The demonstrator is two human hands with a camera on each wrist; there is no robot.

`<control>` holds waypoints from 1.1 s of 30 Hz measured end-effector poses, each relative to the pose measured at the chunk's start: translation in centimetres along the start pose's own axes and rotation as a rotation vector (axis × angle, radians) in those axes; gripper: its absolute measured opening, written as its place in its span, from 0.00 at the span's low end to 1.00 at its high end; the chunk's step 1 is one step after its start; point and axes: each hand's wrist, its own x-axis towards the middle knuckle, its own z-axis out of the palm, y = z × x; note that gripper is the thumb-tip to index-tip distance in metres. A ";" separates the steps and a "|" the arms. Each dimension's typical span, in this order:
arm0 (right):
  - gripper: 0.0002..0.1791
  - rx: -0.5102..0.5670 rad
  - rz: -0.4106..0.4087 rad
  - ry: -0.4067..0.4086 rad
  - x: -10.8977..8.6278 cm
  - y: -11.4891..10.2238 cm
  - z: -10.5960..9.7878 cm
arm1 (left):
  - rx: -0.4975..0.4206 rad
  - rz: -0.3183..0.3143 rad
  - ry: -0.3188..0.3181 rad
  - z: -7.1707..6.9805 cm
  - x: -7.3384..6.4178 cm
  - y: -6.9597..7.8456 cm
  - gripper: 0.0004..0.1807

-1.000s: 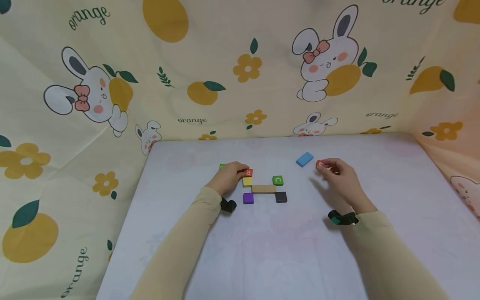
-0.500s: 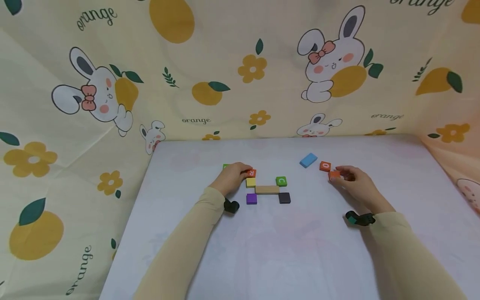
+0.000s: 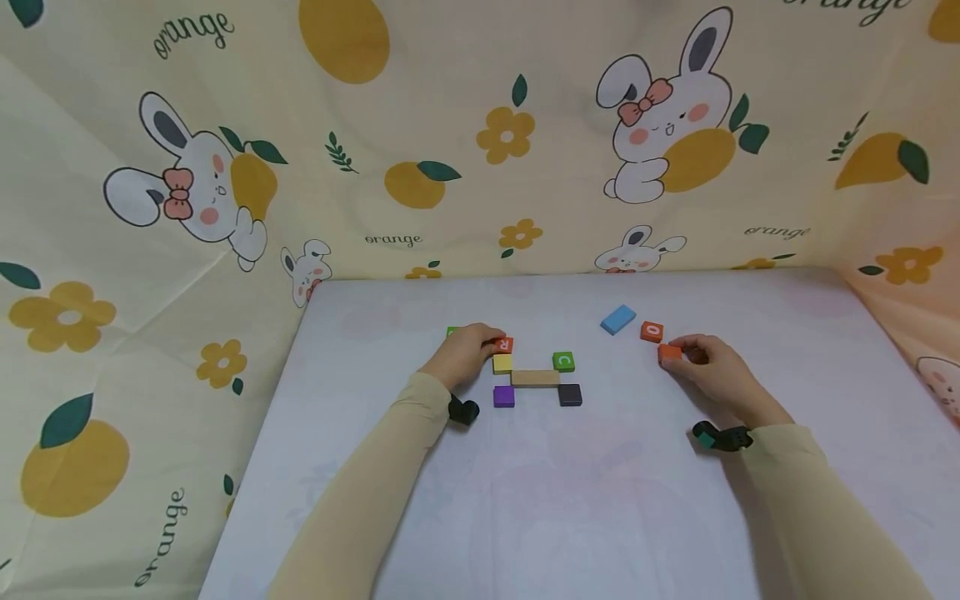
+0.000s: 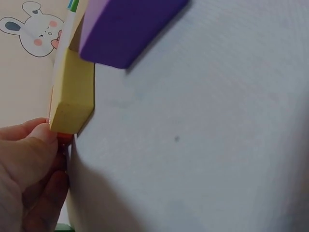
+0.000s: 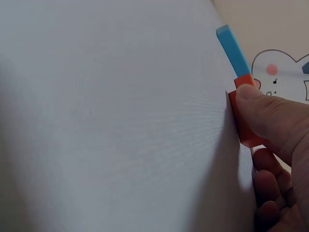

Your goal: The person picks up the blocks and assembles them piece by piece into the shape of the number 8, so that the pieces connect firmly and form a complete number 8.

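- Pinching the red R block, the left hand lies at its left; the yellow block sits on the block's near side.
- Farther right, the tan bar lies with its long axis left to right.
- The blue block slants toward far right, closer to the right hand.
- That hand grips an orange-red block left of its palm, just nearer than the red O block.

Free passage between green C block and held orange block, blue block beyond.
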 end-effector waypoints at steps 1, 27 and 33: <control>0.42 -0.002 0.000 0.000 -0.1 0.0 0.0 | 0.002 0.001 -0.001 0.0 0.0 0.0 0.20; 0.33 0.036 -0.130 -0.043 0.7 -6.6 5.9 | 0.015 -0.013 -0.005 -0.1 0.0 0.3 0.20; 0.33 0.062 -0.134 -0.046 1.6 -7.5 6.9 | 0.023 -0.021 -0.014 -0.1 0.0 0.3 0.20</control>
